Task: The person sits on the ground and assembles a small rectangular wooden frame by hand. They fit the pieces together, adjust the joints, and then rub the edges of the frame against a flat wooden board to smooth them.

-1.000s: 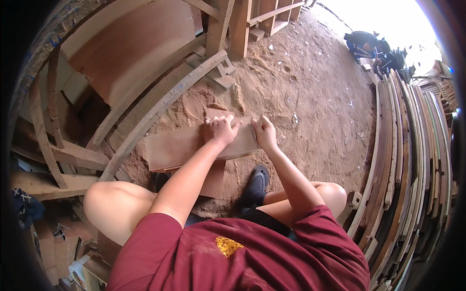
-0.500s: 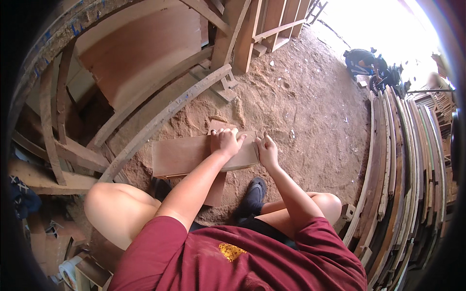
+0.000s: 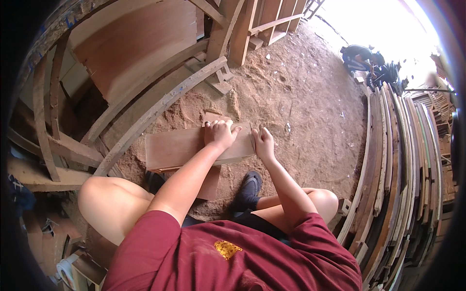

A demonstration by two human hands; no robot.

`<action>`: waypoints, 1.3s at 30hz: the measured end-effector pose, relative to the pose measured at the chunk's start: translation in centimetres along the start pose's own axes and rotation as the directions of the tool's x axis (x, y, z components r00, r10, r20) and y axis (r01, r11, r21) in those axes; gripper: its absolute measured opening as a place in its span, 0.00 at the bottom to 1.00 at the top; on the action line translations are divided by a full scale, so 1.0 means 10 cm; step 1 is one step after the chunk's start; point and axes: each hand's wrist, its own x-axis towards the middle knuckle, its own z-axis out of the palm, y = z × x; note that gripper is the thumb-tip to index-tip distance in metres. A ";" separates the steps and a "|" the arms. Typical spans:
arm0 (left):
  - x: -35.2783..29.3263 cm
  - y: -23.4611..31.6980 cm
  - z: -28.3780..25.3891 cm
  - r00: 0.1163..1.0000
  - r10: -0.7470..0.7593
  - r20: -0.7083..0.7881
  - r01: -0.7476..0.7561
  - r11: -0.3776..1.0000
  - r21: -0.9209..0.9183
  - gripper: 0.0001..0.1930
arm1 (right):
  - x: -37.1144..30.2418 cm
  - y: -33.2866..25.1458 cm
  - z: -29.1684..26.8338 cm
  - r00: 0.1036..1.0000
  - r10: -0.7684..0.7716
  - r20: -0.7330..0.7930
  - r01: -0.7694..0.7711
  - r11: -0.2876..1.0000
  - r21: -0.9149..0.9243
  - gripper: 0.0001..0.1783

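Jutting nearest you, a flat reddish-brown board (image 3: 210,185) passes beneath a long pale-brown wooden piece (image 3: 177,148), its middle hidden. Your bare left hand (image 3: 222,135) lies atop that piece, thumb spread from bent fingers; your bare right hand (image 3: 263,144) curls at its right end. Neither grip can be told. Beyond, glare blurs a dark heap (image 3: 361,60).

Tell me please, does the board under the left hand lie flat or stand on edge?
Flat: the board shows its broad face upward, under the left hand.
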 end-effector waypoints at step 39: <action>-0.71 0.08 -0.56 0.893 0.269 0.362 -0.405 0.832 0.380 0.49 | -0.31 -0.39 -0.89 0.958 0.152 0.242 -0.091 0.965 -0.245 0.21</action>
